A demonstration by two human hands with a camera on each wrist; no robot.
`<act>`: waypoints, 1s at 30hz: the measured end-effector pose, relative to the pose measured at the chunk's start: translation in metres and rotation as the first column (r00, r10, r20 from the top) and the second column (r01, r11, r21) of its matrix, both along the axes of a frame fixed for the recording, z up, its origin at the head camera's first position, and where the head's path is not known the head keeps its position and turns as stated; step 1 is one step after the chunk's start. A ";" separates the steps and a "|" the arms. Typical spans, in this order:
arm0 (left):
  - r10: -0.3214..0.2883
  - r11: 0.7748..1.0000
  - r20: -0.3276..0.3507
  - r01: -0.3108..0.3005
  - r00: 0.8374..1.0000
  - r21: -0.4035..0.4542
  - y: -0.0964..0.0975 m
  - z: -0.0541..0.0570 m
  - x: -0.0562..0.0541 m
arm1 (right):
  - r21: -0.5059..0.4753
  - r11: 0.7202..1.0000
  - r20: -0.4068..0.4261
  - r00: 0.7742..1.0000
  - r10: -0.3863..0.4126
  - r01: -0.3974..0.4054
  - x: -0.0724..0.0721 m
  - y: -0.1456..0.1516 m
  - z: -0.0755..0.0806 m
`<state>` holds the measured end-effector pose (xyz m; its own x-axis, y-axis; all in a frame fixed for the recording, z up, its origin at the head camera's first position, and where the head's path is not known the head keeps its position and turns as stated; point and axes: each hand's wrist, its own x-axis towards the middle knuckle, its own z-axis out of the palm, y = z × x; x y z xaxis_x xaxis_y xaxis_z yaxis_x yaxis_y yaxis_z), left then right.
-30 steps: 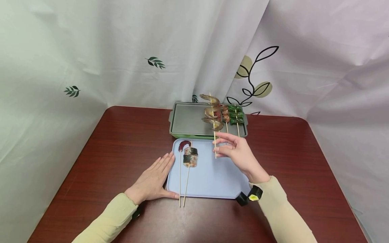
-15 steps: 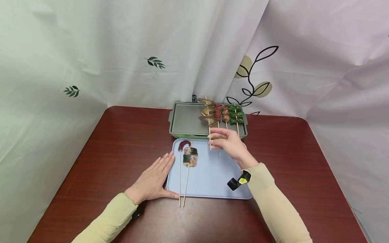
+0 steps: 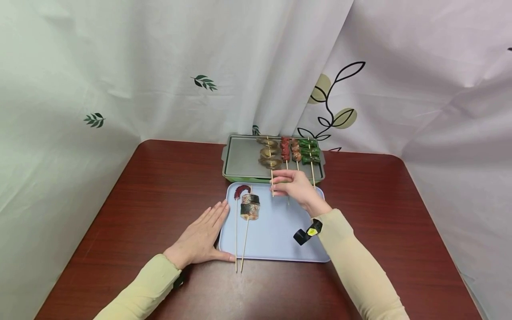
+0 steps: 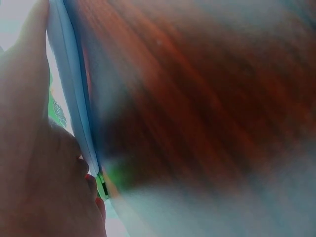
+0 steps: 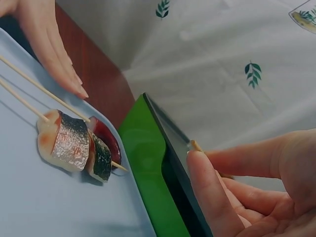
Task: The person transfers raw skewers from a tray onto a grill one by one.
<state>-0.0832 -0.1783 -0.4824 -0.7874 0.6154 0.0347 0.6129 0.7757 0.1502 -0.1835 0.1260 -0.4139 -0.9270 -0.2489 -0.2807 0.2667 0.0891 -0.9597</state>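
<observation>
My right hand (image 3: 294, 186) pinches the stick of a skewer with several brown, shell-like pieces (image 3: 269, 153) in the head view. Those pieces lie over the grey grill pan (image 3: 242, 155), left of a red skewer. In the right wrist view the thumb and forefinger meet on the stick's end; the food is hidden there. My left hand (image 3: 200, 235) rests with straight fingers along the left edge of the blue tray (image 3: 288, 240). On the tray lie a dark-red curled tentacle skewer (image 3: 242, 191) and a skewer of pale pieces wrapped in dark skin (image 3: 250, 207).
The grill pan has a green base (image 5: 143, 163) and stands behind the tray. In it lie a red skewer (image 3: 285, 149), a brown meat skewer (image 3: 296, 150) and a green pepper-like skewer (image 3: 310, 151). A white curtain (image 3: 180, 66) hangs behind the brown table (image 3: 168, 178).
My right hand has moved left with the brown skewer, which has come down from above the red skewer to the pan left of it. The left hand stays put.
</observation>
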 end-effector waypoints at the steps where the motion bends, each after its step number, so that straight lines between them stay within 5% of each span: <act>1: 0.000 1.000 0.000 0.000 1.000 -0.001 0.000 0.000 0.000 | 0.001 1.000 0.001 1.000 -0.001 0.001 0.000 0.000 0.000; 16: -0.005 1.000 -0.003 0.005 1.000 0.001 0.000 0.000 0.000 | 0.089 0.995 -0.020 0.999 -0.033 0.034 0.003 -0.002 0.001; 30: -0.005 1.000 -0.007 0.005 1.000 0.001 0.000 0.001 -0.001 | 0.272 0.962 -0.111 0.993 0.041 -0.009 0.014 0.000 0.004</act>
<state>-0.0840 -0.1783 -0.4819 -0.7843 0.6191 0.0409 0.6176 0.7727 0.1464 -0.1696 0.1263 -0.4095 -0.9513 -0.2016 -0.2330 0.1509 0.3546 -0.9228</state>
